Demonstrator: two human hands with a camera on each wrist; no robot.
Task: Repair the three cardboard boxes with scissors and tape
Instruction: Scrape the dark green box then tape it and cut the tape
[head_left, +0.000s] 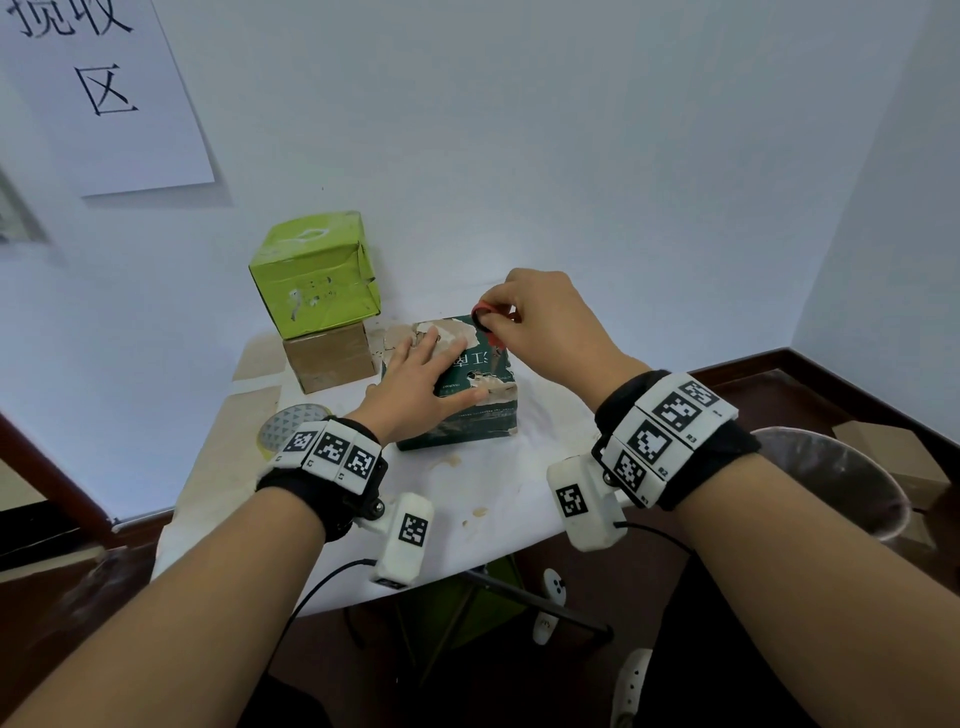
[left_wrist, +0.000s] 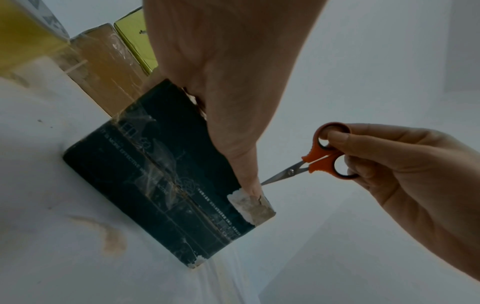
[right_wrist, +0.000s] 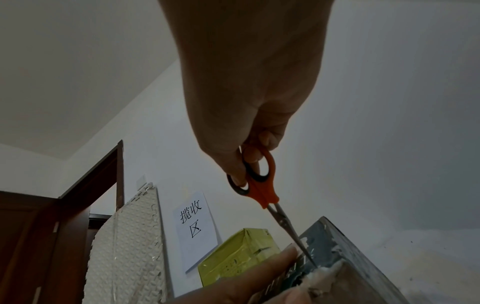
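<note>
Orange-handled scissors (left_wrist: 320, 158) gripped in right hand (head_left: 540, 322), blades angled down at dark green box (head_left: 457, 387) top, centre frame; left hand (head_left: 421, 384) flat, fingers spread, pressing box.

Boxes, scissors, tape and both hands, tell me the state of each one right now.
Dark green box: on the table, surface torn.
Lime green box: stacked on brown box.
Scissors: blades shut, tips at the dark box.
Tape roll: lying flat, untouched.
Left hand: pressing flat on the dark box.
Right hand: gripping the scissors.
</note>
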